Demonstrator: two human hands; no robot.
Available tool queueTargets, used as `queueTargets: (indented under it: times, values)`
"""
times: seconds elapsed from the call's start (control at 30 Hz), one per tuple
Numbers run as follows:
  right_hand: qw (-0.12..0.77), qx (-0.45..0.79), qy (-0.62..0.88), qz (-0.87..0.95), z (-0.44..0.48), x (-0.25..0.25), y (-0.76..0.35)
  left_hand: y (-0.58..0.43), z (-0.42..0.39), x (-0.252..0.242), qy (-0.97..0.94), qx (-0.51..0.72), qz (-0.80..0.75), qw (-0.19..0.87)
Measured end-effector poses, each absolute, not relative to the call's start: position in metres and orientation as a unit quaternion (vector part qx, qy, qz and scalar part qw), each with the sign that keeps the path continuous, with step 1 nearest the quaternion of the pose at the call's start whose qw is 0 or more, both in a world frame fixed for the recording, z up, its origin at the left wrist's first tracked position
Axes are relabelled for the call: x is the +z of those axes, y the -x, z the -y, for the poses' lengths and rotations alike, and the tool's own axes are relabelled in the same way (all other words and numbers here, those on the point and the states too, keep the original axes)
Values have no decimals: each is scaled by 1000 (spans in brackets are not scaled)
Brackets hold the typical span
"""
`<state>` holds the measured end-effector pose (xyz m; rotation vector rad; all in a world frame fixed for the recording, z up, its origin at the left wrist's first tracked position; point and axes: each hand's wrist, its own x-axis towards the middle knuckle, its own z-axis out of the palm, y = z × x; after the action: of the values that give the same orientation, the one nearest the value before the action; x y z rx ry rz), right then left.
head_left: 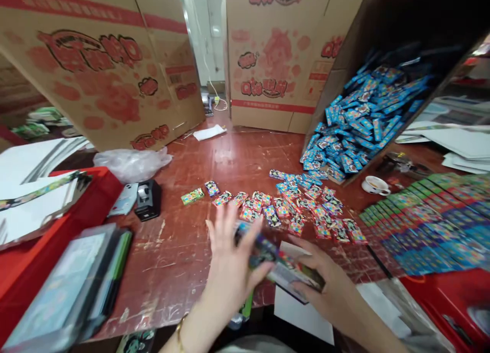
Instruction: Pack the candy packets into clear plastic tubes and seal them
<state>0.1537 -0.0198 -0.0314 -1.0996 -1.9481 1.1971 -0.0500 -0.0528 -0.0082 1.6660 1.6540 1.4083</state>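
Near the front edge of the red-brown table, a blurred flat printed box (283, 271) lies tilted in my right hand (325, 276), whose fingers and thumb are wrapped round its right end. My left hand (231, 251) is spread at the box's left end, with its fingers apart and its thumb close to the box; whether it touches is blurred. Just beyond both hands lie many small red, pink and purple candy packets (294, 205). A green packet (192, 196) sits to the left of them. White paper (302, 312) is partly beneath the box.
A tipped carton (333, 77) at the right spills blue packets (356, 123). Large cartons (111, 72) stand behind. At the left are a tape dispenser (148, 200), plastic bag (132, 163) and red bin (57, 241). A cup (375, 185) and rows of coloured packs (432, 220) are right.
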Motion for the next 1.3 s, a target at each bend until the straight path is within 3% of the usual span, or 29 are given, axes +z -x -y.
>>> queueTargets:
  times: [0.07, 0.13, 0.27, 0.37, 0.57, 0.8, 1.0, 1.1, 1.3]
  values:
    - [259, 373, 368, 811, 14, -11, -151, 52, 63, 2, -697, 401, -551, 224]
    - [288, 337, 341, 829, 5, 4, -146, 54, 69, 1, -710, 368, -529, 283]
    - [542, 303, 369, 692, 1, -4, -134, 54, 83, -24, -579, 474, -565, 347]
    - [603, 355, 367, 613, 21, -33, -118, 52, 96, -45, -526, 508, -585, 352]
    - [612, 439, 402, 521, 64, -69, -79, 45, 122, -71, -467, 512, -616, 373]
    - [538, 501, 389, 556, 81, -83, -59, 53, 127, -76, -438, 554, -634, 315]
    - [538, 483, 399, 564, 77, -86, -55, 71, 115, -72, -346, 635, -549, 418]
    - [565, 496, 379, 540, 70, -81, -53, 73, 115, -73, -305, 661, -544, 417]
    - [460, 625, 333, 536, 59, -68, -54, 74, 119, -62, -384, 592, -579, 407]
